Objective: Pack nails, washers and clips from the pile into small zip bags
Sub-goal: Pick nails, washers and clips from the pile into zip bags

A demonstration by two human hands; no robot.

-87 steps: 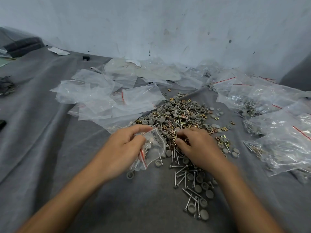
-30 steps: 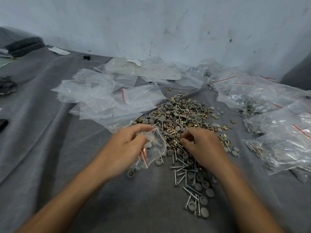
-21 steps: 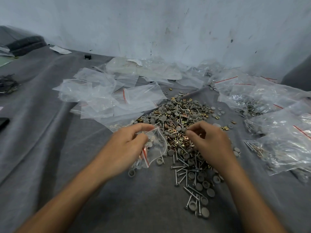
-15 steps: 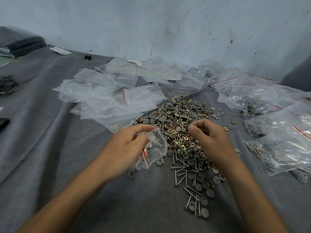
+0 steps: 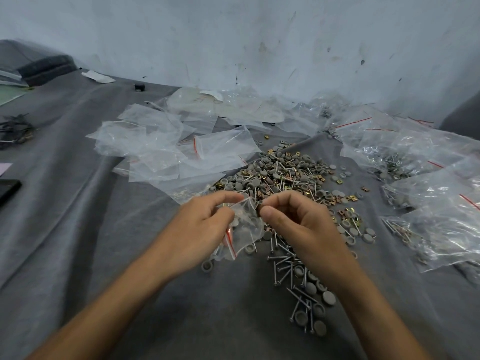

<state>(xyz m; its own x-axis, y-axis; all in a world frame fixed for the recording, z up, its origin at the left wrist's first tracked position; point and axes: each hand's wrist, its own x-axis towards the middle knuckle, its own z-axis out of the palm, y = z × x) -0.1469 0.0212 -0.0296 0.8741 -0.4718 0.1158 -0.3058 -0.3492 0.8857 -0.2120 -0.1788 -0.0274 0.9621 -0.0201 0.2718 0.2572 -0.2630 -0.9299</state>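
Two hands are at work over the grey-draped bench point(image 5: 78, 229), and between them is one small zip bag point(image 5: 244, 227) with a red strip. The left hand point(image 5: 205, 224) pinches its rim between thumb and fingers and holds the mouth up. Through the plastic I can make out a few grey washers, too crumpled over to count. The right hand point(image 5: 298, 224) has thumb and forefinger closed on a small dark piece point(image 5: 258, 206) right at the bag's mouth; I can't tell what sort. Just beyond, at twelve o'clock from the hands, lies the one pile point(image 5: 283, 178) of nails, grey washers and brass clips, far too many to count, trailing to five o'clock under the right wrist. One loose washer point(image 5: 206, 266) sits under the left hand. At ten o'clock lies a heap of empty bags point(image 5: 168, 149), and at three o'clock lie several filled bags point(image 5: 428, 183) of the same hardware, both overlapping beyond counting.
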